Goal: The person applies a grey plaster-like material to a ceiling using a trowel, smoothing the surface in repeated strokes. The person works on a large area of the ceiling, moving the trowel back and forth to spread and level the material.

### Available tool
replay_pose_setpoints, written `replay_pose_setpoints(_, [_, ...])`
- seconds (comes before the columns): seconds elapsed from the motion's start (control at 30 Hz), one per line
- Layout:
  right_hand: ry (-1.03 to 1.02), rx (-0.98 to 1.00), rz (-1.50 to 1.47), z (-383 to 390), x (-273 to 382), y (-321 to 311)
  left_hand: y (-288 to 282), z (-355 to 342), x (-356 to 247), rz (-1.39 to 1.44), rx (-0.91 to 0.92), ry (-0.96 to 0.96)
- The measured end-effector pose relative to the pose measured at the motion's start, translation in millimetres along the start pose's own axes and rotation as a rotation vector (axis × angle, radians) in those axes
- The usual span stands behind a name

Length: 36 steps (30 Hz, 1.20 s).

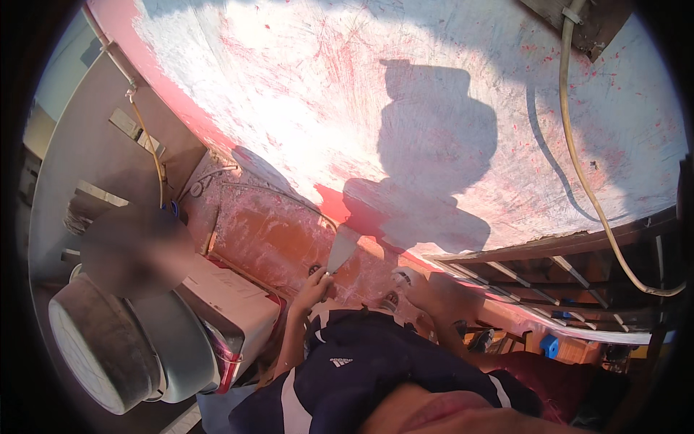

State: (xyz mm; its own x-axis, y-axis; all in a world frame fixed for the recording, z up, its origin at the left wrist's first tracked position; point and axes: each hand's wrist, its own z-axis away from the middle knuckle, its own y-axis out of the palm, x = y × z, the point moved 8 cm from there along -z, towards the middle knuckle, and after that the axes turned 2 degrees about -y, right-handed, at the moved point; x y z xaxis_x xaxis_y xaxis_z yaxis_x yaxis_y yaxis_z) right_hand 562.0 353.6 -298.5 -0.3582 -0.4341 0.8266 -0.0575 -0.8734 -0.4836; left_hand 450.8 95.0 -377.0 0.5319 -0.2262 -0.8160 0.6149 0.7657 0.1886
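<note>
- The scraper (343, 246) is in the person's left hand (313, 288), its blade reaching up and to the right out of the fist, toward the foot of the wall (289, 79).
- Its long axis slants from lower left to upper right, the broad end being farthest from the fingers. I judge that the gap between that broad edge and the wall matters most here; whether they touch I cannot tell.
- The left hand is the nearer one, being closed around the lower end of the tool. The right hand (416, 286) is apart, to the right of the blade and a little below it. Its fingers look bent, with something pale at them; whether they pinch anything I cannot tell.
- Counted: two hands, one scraper, one wall with patchy white and red paint, and one large shadow (437, 137) on it.
- Also counted: two metal pots at the left, one dark-sided pot (108, 343) and one grey pot (177, 347); one pale box (231, 300) beside them; one long cable (571, 145) hanging at the right; one set of bars (578, 282) below it, too dim to number singly.
</note>
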Motion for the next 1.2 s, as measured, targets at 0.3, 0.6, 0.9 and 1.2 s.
replay_pose_setpoints(0.3, [-0.300, -0.331, -0.113, -137.8, 198.1, 3.3, -59.8, 5.1, -188.2, 0.172, 0.174, 0.400])
replay_pose_setpoints(0.6, [-0.376, -0.148, -0.320, -180.6, 267.6, 85.6, -119.7, 33.2, -230.3, 0.168, 0.153, 0.611])
replay_pose_setpoints(0.9, [-0.332, -0.177, -0.611, -291.2, 335.8, 145.2, -195.7, 20.9, -272.1, 0.305, 0.065, 0.586])
replay_pose_setpoints(1.2, [-0.573, -0.372, -0.826, -386.5, 441.4, 124.8, -265.8, -32.5, -412.7, 0.324, 0.205, 0.701])
